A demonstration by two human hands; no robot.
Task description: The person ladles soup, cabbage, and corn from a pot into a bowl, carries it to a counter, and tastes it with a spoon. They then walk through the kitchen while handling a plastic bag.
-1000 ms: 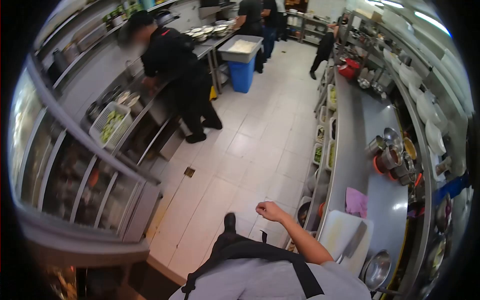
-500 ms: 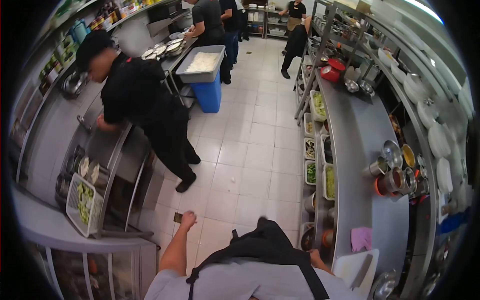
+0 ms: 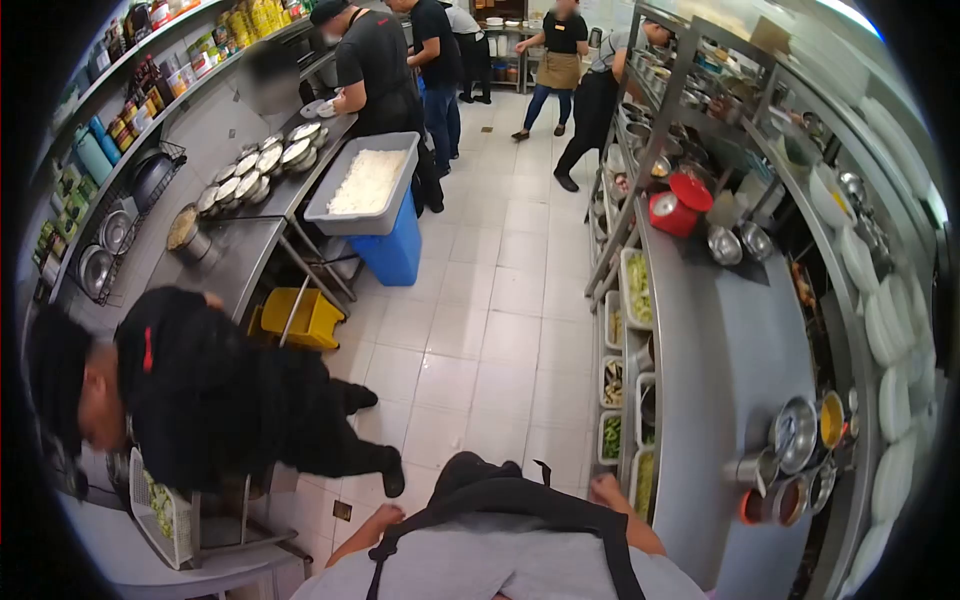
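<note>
My left hand (image 3: pixel 383 519) hangs beside my dark apron (image 3: pixel 480 492) over the tiled floor, its fingers loosely curled with nothing seen in them. On the other side, my right hand (image 3: pixel 606 490) is closed in a loose fist, and no object shows in it. It is nearest to the white bins of cut vegetables under the right counter, including one of pale green pieces (image 3: pixel 645 485) and one of green peppers (image 3: pixel 610 437). Neither hand visibly touches anything.
At left, a co-worker in black (image 3: pixel 215 400) bends over a white basket of greens (image 3: pixel 165 500). Ahead stand a blue bin (image 3: pixel 390 250) bearing a grey tub (image 3: pixel 400 160) of white rice-like food, and a yellow bucket (image 3: pixel 310 318). A steel counter (image 3: pixel 690 400) runs along the right.
My view has moved forward along the aisle. My left hand has drawn back toward my body, while my right hand has swung forward. The co-worker at left now leans lower over the basket.
</note>
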